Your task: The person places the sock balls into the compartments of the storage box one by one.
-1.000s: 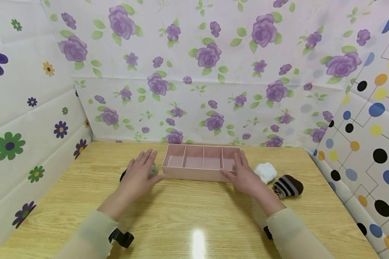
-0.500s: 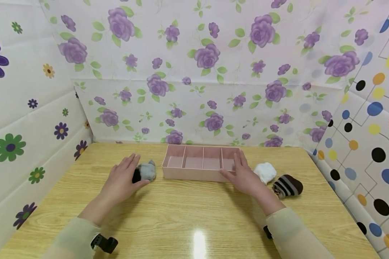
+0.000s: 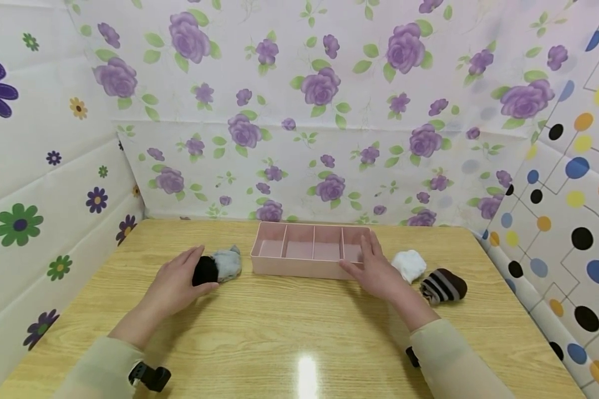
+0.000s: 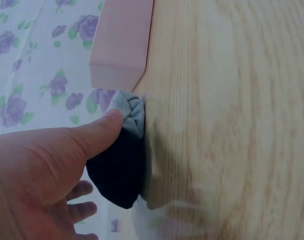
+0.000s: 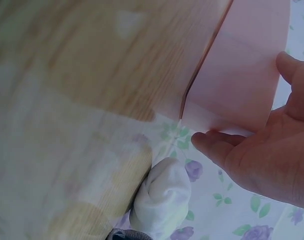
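A pink box (image 3: 299, 268) with several compartments stands towards the back of the table. At its right front corner is my right hand (image 3: 379, 274), thumb by the front wall and fingers along the end; in the right wrist view the fingers (image 5: 211, 145) look fairly straight. My left hand (image 3: 172, 282) is beside a rolled black sock (image 3: 206, 270), its thumb in front and its fingers behind. Against the black lies a rolled grey sock (image 3: 227, 264); I cannot tell whether they are joined. In the left wrist view the thumb overlaps the grey sock (image 4: 134, 112).
Right of the box lies a rolled white sock (image 3: 409, 266). Nearer and further right is a rolled brown sock with black and grey stripes (image 3: 444, 286). Patterned cloth (image 3: 299, 166) hangs behind the wooden table (image 3: 279, 327) and at both sides.
My left hand has moved left and nearer to me, from close to the box's left end to the black sock, uncovering both left socks. The right hand and the box have stayed put.
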Demonstrator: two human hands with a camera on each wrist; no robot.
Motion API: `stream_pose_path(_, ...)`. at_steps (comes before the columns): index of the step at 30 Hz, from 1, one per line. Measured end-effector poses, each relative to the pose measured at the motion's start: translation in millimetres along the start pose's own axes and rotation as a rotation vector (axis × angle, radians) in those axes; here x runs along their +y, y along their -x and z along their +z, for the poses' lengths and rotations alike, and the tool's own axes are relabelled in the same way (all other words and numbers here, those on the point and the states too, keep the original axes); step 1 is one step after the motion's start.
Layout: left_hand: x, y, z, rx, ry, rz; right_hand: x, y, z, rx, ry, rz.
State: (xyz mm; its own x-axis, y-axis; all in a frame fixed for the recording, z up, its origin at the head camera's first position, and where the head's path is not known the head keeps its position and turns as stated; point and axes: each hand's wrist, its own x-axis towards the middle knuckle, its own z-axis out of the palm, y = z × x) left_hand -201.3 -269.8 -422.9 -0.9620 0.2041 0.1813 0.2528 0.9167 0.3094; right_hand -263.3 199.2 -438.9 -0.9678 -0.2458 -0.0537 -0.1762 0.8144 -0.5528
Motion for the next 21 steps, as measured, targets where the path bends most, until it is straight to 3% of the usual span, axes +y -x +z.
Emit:
stream_pose_path(12, -6.3, -1.0, 3.7, -0.049, -0.033, -0.043, -2.2, 2.7, -1.9, -0.005, -0.018, 0.003)
stream_pose_path(21, -5.8, -2.4, 2.9, -0.078, -0.008, -0.068, -7.1, 6.7, -3.7, -0.007, -0.018, -0.002)
